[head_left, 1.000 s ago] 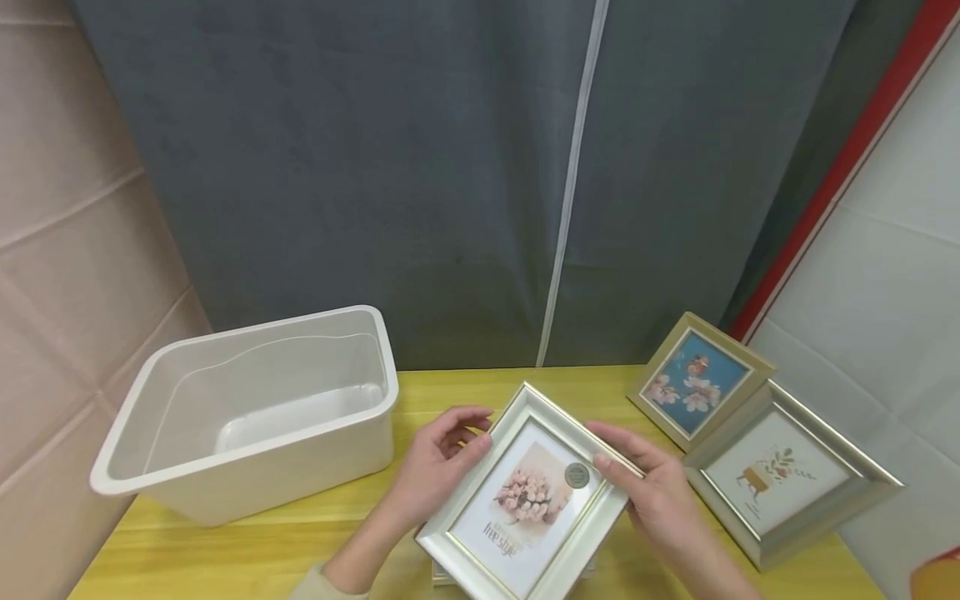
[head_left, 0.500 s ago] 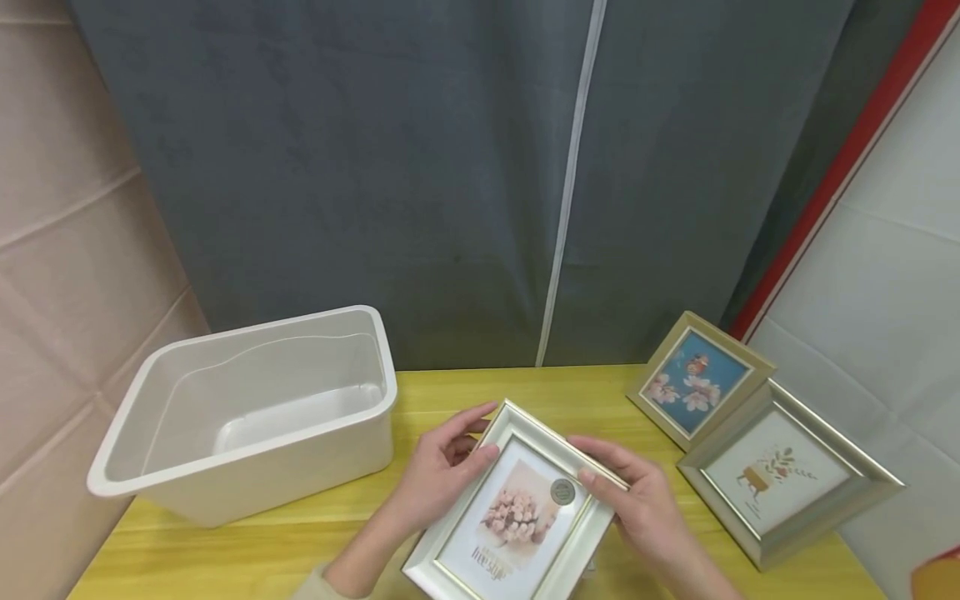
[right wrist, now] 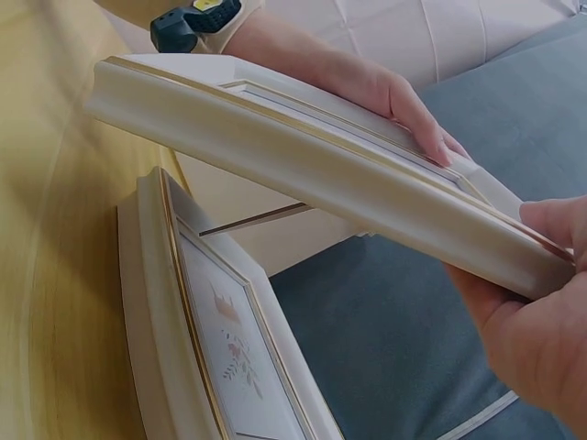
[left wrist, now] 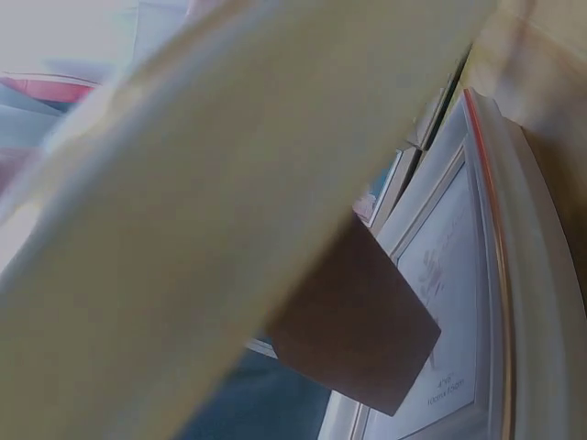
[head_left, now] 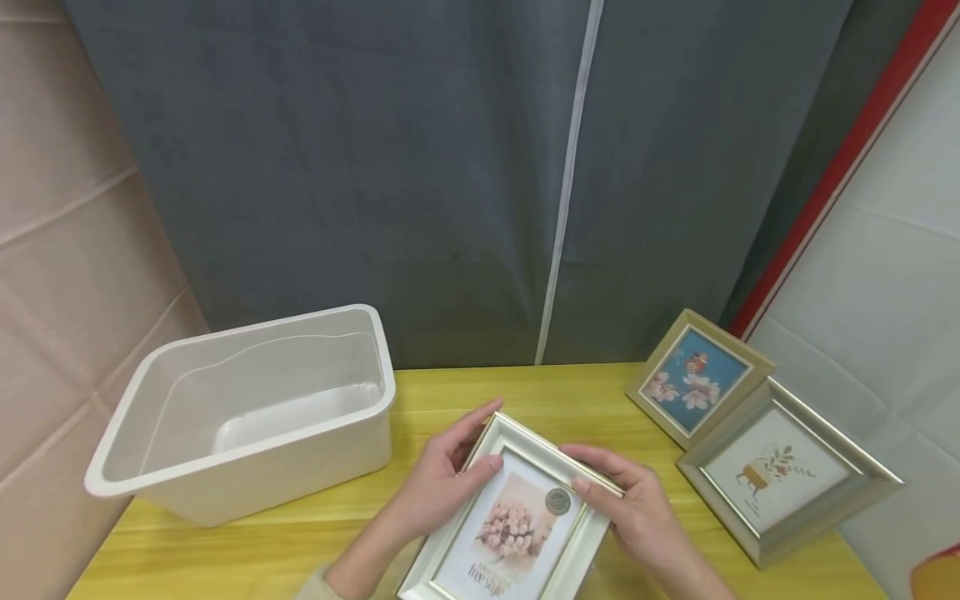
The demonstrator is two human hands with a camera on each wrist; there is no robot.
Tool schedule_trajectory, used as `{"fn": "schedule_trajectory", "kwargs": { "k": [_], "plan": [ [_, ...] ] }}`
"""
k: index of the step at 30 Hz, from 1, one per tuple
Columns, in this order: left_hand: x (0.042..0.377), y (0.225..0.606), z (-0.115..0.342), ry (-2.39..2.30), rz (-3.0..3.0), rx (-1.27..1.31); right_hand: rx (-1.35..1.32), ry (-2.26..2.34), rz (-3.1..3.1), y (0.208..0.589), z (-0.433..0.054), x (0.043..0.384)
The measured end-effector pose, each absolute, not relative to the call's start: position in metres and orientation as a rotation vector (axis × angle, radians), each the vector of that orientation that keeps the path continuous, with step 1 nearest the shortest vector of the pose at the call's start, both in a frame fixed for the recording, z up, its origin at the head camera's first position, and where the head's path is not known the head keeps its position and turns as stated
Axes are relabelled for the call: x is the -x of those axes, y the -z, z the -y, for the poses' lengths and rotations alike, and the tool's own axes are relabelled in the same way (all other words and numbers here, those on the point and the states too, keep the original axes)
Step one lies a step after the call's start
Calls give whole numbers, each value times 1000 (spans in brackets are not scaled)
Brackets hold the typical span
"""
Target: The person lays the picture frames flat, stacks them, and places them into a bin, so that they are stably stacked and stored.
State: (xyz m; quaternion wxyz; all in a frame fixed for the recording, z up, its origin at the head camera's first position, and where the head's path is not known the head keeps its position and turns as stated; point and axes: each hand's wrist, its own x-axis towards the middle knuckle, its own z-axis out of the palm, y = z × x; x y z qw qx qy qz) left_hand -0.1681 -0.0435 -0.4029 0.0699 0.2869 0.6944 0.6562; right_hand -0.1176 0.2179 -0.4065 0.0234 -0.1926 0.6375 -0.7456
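Both hands hold a cream picture frame with thin gold trim, a pink flower print and a round grey sticker. My left hand grips its upper left edge, thumb on the front. At the upper right edge, my right hand pinches the frame between thumb and fingers. A brown stand leg sticks out from its back in the left wrist view. Beneath it, the right wrist view shows another pale picture frame with a plant print, lying on the table. The held frame hides that one in the head view.
A white plastic bin stands at the left of the yellow wooden table. On the right, a blue-print picture frame and a silver picture frame stand tilted. A grey curtain hangs behind.
Both hands have brought the cream picture frame down and slightly left, closer to the person. The bin and the standing frames keep their places.
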Motion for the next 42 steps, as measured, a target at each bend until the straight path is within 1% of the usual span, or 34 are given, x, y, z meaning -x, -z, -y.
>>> {"fn": "schedule_trajectory", "kwargs": {
  "k": [10,16,28,37,42],
  "plan": [
    [165,405,49,-1884,-1868,-971,643,2361,-1957,410,-221,116],
    [166,409,49,-1869,-1810,-1015,626,2377,-1921,411,-224,114],
    [165,411,50,-1901,-1823,-993,576,2462,-1927,415,-226,115],
    [164,414,50,-1910,-1888,-897,462,2614,-1958,417,-230,115],
    [165,417,53,-1912,-1848,-918,434,2641,-1951,418,-234,115]
  ]
}}
